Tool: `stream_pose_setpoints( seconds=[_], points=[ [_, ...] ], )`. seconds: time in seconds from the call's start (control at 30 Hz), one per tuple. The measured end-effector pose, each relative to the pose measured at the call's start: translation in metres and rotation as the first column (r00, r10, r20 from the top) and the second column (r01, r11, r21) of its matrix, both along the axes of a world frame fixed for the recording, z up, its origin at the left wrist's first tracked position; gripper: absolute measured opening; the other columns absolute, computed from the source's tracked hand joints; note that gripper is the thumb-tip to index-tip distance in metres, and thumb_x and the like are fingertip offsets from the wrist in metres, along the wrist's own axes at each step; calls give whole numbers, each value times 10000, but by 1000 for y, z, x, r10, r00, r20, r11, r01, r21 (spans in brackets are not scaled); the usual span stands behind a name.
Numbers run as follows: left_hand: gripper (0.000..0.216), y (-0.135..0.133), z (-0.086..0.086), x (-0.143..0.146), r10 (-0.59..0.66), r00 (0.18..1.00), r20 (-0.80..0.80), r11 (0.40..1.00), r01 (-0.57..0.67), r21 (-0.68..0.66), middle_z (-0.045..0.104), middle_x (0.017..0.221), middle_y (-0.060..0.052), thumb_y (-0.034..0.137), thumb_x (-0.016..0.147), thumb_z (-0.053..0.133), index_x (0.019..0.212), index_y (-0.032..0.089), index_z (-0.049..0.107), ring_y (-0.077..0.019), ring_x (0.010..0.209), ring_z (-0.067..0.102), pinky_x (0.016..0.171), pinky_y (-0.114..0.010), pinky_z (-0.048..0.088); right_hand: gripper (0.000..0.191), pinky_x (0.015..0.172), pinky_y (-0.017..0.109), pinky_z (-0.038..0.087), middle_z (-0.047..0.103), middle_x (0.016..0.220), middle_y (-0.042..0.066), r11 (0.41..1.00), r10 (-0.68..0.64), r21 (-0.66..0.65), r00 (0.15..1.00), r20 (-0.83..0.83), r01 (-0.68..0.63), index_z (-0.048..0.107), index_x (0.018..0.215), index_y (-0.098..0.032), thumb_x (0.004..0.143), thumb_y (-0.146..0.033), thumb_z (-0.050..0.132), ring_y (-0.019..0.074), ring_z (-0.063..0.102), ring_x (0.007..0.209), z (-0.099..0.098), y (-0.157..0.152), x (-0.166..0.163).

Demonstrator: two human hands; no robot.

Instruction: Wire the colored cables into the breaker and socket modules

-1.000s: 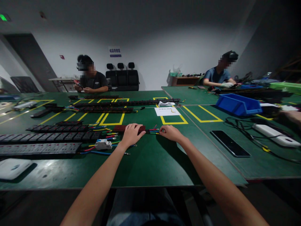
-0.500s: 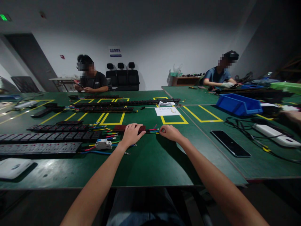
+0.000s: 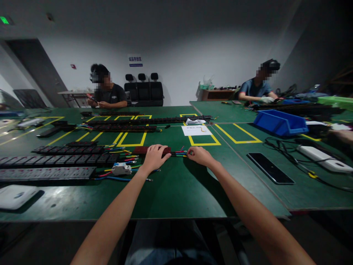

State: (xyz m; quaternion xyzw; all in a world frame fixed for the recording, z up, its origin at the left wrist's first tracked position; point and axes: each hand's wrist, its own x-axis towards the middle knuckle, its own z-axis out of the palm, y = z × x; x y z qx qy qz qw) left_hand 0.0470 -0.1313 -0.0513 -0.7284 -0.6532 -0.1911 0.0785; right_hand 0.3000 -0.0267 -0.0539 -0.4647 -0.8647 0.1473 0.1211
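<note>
A dark red strip [image 3: 140, 149] lies across the green table in front of me, with a dark cable and thin coloured wires [image 3: 180, 154] leading out of its right end. My left hand [image 3: 154, 158] is over the strip, fingers curled across its far side and thumb along the near side. At the wire ends, my right hand [image 3: 200, 156] is closed in a pinch on a wire; its fingertips hide the exact tip. To the left are several black socket strips [image 3: 55, 161], one grey socket strip [image 3: 49, 173], and a white circuit breaker [image 3: 121, 169] with wires attached.
A phone [image 3: 270, 168], a blue bin [image 3: 280, 123] and a white power strip [image 3: 324, 159] with black cables lie to the right. A white box [image 3: 17, 197] sits near left. Beyond are a paper label [image 3: 196, 130] and more strips [image 3: 124, 128]. Two people work across the table.
Both my hands stay in almost the same place on the strip and the wire. Only very slight movement shows in my right hand.
</note>
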Motion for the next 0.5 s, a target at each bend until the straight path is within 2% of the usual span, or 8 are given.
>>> stream_pose_setpoints(
  seconds=[0.5],
  points=[
    [509, 0, 0, 0, -5, 1000, 18, 1000, 5, -2, 644, 1328, -126, 570, 1022, 499, 1385, 235, 623, -323, 1263, 555, 1095, -501, 414, 145, 600, 248, 347, 754, 919, 58, 1000, 9, 22, 1000, 16, -10, 765, 965, -225, 921, -292, 645, 186, 663, 808, 3, -3, -1]
  ],
)
